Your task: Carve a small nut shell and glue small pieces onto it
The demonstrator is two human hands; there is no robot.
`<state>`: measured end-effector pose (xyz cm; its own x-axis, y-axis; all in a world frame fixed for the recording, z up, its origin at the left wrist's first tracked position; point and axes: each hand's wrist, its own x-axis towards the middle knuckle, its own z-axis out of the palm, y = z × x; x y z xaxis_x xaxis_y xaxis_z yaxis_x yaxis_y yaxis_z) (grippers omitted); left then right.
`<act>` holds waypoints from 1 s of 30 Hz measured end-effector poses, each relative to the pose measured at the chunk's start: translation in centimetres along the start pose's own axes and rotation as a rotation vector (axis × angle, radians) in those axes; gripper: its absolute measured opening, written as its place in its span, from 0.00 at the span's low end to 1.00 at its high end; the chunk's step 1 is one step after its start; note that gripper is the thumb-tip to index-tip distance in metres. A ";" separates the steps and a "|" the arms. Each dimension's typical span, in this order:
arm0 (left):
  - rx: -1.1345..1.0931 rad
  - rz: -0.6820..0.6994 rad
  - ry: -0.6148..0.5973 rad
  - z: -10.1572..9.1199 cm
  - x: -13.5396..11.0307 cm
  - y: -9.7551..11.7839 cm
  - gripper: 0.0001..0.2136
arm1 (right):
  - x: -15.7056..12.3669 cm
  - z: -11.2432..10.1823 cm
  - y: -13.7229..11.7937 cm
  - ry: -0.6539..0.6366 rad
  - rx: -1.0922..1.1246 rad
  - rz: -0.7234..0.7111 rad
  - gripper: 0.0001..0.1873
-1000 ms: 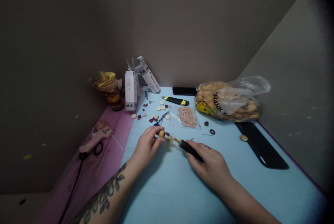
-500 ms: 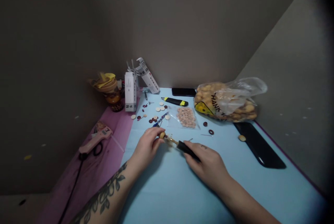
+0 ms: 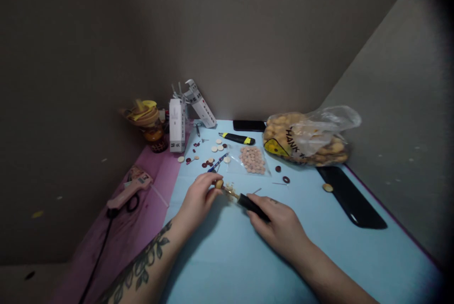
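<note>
My left hand [image 3: 204, 192] pinches a small round tan piece [image 3: 219, 184] between thumb and fingertips, just above the blue table cover. In my right hand [image 3: 275, 219] is a black-handled hand drill [image 3: 252, 205], its thin brass-coloured shaft pointing left. The drill's tip meets the right side of the tan piece; how deep it sits cannot be made out. Pale crumbs [image 3: 231, 190] lie on the cover around the shaft. Beyond my hands rests a clear bag of small beige beads [image 3: 252, 160], with a blue patterned pen-like stick [image 3: 218, 162] left of it.
White boxes [image 3: 177, 126] and a decorated cup [image 3: 155, 136] stand at the back left, a pink glue gun [image 3: 131, 193] nearer. A yellow-black utility knife [image 3: 237, 138], a phone [image 3: 248, 125], loose discs [image 3: 214, 148], a bag of round tan pieces [image 3: 305, 138] and a black tray [image 3: 358, 204] lie beyond.
The drill and my right hand have shifted slightly left. More crumbs show beside the shaft. My left hand keeps its pinch on the tan piece.
</note>
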<state>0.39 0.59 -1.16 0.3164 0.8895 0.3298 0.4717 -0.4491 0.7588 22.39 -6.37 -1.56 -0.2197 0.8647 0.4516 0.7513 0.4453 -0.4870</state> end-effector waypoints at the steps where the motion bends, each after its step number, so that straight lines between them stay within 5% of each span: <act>1: 0.000 -0.003 -0.001 0.0 0.0 0.0 0.10 | 0.0 0.0 0.0 0.004 0.007 -0.001 0.15; 23: -0.017 -0.029 0.039 0.2 0.2 -0.3 0.09 | 0.3 0.0 0.2 -0.033 0.000 0.100 0.16; 30: -0.625 -0.384 0.077 0.5 0.3 0.3 0.14 | 0.5 -0.3 0.6 0.043 0.059 0.134 0.16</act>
<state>1.05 0.70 -1.13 0.1542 0.9880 -0.0024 -0.0269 0.0067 0.9996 22.95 -5.76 -1.40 -0.0919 0.9071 0.4107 0.7340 0.3404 -0.5877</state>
